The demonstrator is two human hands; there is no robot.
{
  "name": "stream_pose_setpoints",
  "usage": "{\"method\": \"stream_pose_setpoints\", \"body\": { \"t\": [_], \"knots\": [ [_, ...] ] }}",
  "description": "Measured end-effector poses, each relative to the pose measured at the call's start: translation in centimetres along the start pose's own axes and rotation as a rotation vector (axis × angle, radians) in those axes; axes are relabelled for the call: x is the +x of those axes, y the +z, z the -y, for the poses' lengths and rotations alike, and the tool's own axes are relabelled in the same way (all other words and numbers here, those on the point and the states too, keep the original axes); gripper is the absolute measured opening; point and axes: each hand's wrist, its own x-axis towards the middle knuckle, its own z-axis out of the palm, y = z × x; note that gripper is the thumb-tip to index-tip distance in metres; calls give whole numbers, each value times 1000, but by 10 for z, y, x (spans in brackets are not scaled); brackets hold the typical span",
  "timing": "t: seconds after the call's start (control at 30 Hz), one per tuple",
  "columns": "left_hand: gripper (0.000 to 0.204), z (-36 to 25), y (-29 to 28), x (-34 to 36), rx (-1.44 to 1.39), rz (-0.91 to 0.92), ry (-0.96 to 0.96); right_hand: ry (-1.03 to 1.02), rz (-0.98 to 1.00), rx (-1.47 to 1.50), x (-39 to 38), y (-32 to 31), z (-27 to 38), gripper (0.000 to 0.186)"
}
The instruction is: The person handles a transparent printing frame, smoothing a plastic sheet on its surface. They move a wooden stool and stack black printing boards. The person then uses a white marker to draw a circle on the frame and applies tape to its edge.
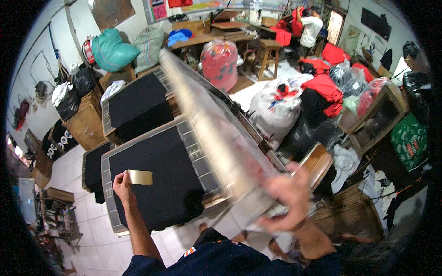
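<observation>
My left hand [122,187] pinches a short tan strip [141,177], which looks like packing tape, over a black cloth-covered board [152,161]. Clear, marked strips edge the board's left and right sides. At the right, my right hand [292,198] is curled at the near end of a wooden-edged screen frame [207,133]. The frame is tilted up, its far end raised above the boards. Motion blurs both hand and frame, so the exact finger contact is unclear.
A second black-covered board [140,99] lies beyond. Stuffed sacks, such as a white sack [276,108] and a red-filled bag [219,64], stand farther off. Red cloth [322,89] is heaped at the right. A person [311,30] stands at the back; a wooden stool [267,57] is nearer.
</observation>
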Motion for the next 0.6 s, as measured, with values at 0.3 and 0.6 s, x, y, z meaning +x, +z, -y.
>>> {"method": "stream_pose_setpoints", "body": {
  "t": [0.3, 0.6],
  "knots": [
    [12, -9, 151, -69, 8, 271, -31, 404, -747, 1, 23, -168, -206, 28],
    [9, 80, 295, -93, -13, 314, -243, 898, -780, -83, -26, -249, -423, 38]
  ]
}}
